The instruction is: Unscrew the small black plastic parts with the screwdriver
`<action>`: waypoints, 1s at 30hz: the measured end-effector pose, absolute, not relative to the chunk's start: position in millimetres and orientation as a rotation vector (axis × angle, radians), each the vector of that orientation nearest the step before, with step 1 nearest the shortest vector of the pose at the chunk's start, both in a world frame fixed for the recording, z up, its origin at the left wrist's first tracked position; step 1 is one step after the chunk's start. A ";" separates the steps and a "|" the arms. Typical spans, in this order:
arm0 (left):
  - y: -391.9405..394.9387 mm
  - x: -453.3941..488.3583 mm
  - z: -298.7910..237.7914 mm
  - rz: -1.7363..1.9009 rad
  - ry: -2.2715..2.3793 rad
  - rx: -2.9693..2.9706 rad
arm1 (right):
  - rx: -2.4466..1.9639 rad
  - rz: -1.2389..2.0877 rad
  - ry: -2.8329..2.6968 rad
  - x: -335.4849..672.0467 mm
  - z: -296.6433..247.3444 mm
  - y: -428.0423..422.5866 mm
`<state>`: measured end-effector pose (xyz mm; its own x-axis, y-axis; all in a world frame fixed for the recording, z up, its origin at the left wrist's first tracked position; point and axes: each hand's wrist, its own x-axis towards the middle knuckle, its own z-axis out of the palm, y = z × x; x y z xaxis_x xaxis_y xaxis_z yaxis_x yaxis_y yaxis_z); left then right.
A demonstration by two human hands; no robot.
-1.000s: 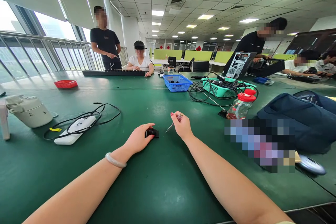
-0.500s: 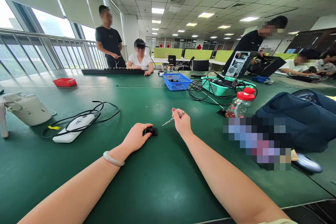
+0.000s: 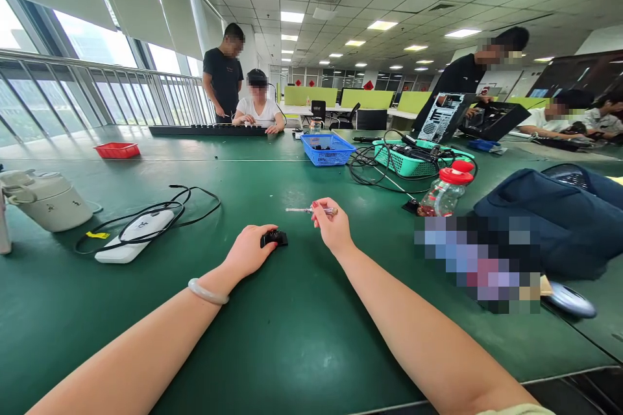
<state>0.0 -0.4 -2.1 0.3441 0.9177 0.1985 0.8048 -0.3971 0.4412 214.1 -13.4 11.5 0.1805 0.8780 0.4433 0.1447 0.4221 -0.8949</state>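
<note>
A small black part (image 3: 279,238) rests on the green table, gripped at its left end between the thumb and fingers of my left hand (image 3: 249,249). Its exact kind is too small to make out. To the right, my right hand (image 3: 334,227) is closed on a slim screwdriver (image 3: 304,210) with a clear handle. The screwdriver lies nearly level above the table, its tip pointing left. A gap separates the tip from the black part, which is nearer to me.
Left stand a white power bank (image 3: 136,237) with a black cable, a white pot (image 3: 51,201) and a red tray (image 3: 117,150). Farther back are a blue basket (image 3: 328,154) and a green basket (image 3: 403,165). A jar (image 3: 445,191) and navy bag (image 3: 549,220) sit right.
The screwdriver has swung from a downward slant to nearly level, its tip shifting left and up. My left hand and the black part moved slightly left. A standing person moved right.
</note>
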 end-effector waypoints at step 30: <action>1.6 -2.9 -5.7 0.643 1.495 2.342 | -1.094 0.277 -1.860 198.7 19.4 -36.8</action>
<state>-2.9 1.6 -5.7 0.3622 0.9076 0.2124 0.7787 -0.4199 0.4663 198.7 -36.8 19.4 -0.1721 0.7790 0.6030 0.5697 0.5780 -0.5842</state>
